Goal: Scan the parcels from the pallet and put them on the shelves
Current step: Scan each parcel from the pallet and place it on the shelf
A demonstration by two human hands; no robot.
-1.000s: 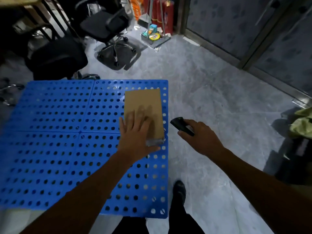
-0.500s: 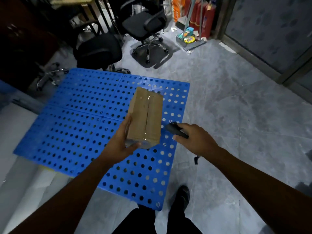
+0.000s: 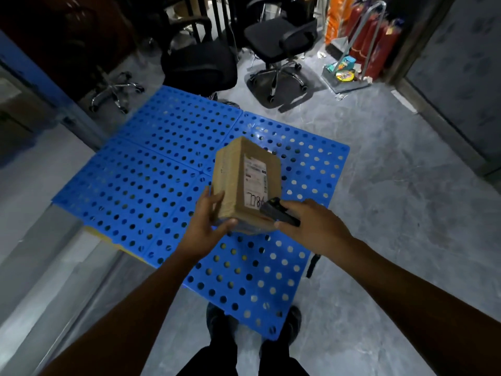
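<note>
A brown cardboard parcel (image 3: 238, 180) is held up over the blue perforated pallet (image 3: 151, 180), its white shipping label (image 3: 256, 183) facing me. My left hand (image 3: 210, 222) grips the parcel from below at its near left corner. My right hand (image 3: 311, 226) holds a small black scanner (image 3: 276, 214), whose tip sits right at the label's lower edge. No other parcels lie on the pallet.
Black office chairs (image 3: 279, 44) stand beyond the pallet's far edge. Red fire extinguishers (image 3: 376, 42) and a metal stand with small items (image 3: 344, 74) are at the back right. A blue shelf frame (image 3: 54, 96) runs along the left. Grey floor lies to the right.
My left hand lifted the parcel off the pallet and turned it so its label faces up. My right hand brought the scanner in against the label. My view shifted rightward over the pallet.
</note>
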